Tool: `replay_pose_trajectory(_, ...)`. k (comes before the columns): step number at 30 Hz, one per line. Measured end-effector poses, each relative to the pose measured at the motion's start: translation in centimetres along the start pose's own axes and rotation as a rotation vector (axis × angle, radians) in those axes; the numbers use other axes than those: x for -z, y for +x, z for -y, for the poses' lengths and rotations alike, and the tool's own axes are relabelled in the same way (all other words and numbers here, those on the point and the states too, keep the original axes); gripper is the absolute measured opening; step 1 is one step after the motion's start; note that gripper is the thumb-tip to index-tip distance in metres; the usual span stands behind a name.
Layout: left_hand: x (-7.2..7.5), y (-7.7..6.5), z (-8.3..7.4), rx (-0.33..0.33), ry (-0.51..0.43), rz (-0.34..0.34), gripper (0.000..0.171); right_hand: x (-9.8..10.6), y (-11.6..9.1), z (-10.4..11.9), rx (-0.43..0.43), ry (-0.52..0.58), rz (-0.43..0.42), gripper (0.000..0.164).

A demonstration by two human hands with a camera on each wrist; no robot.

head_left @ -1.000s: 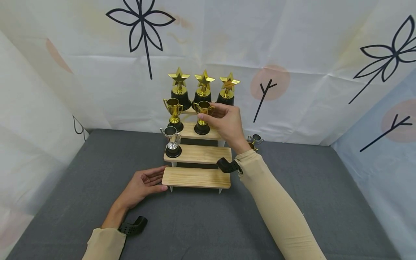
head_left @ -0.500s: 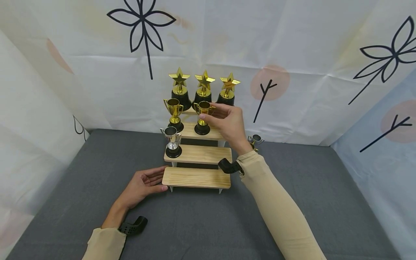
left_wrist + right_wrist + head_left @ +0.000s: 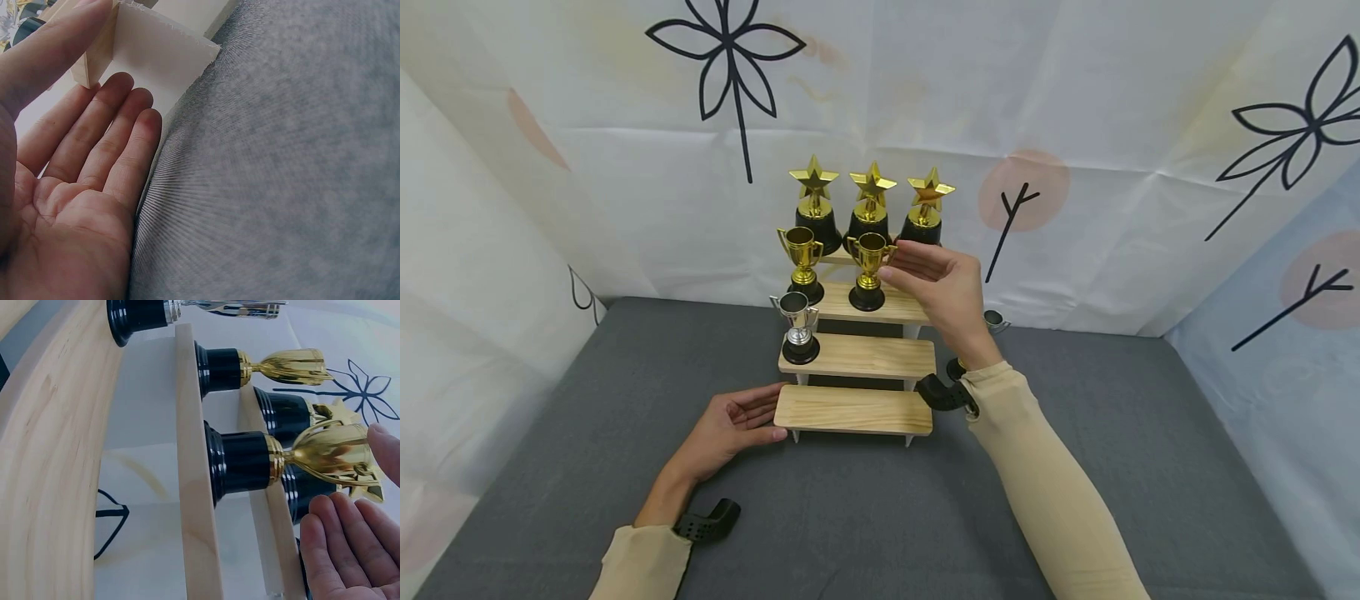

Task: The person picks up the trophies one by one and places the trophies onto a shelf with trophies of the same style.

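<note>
A wooden stepped stand (image 3: 853, 410) with white supports rises in tiers. Beside a gold trophy cup (image 3: 869, 252) on its second-highest tier is my right hand (image 3: 951, 292), fingers extended. In the right wrist view, the thumb and fingers stand apart on either side of that gold cup's bowl (image 3: 334, 453), gripping nothing; the cup is upright on its black base. At the left end of the lowest tier rests my left hand (image 3: 730, 427). In the left wrist view, its fairly straight fingers (image 3: 125, 153) lie by the white side support (image 3: 156, 59), with the thumb at the tier's end.
Another gold cup (image 3: 802, 258) stands left on the same tier. Three gold star trophies (image 3: 870, 200) line the top tier. A silver cup (image 3: 798, 321) sits one tier lower. Behind my right forearm, a silver cup (image 3: 995, 320) and a black base (image 3: 956, 368) are partly hidden.
My right hand has let go of the gold cup and shifted a little to the right, its fingers straighter. The cup stays in place, and my left hand has not moved.
</note>
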State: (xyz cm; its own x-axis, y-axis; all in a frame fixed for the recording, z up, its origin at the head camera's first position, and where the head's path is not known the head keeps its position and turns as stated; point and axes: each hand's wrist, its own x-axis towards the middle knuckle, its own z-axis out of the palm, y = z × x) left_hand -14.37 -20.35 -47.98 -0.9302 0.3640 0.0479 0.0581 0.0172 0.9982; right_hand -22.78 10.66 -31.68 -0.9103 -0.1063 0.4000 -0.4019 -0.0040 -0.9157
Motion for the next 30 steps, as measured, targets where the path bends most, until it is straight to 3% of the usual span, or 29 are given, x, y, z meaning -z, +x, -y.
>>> replay_pose_trajectory(10,0.0,0.0,0.1,0.001,-0.002,-0.001,0.075,1.6,-1.3,0.1,0.030,0.044,-0.026,0.045)
replay_pose_trajectory(30,0.0,0.0,0.0,0.002,0.000,-0.003,0.075,5.1,-4.3,-1.2,0.004,0.040,-0.115,0.045)
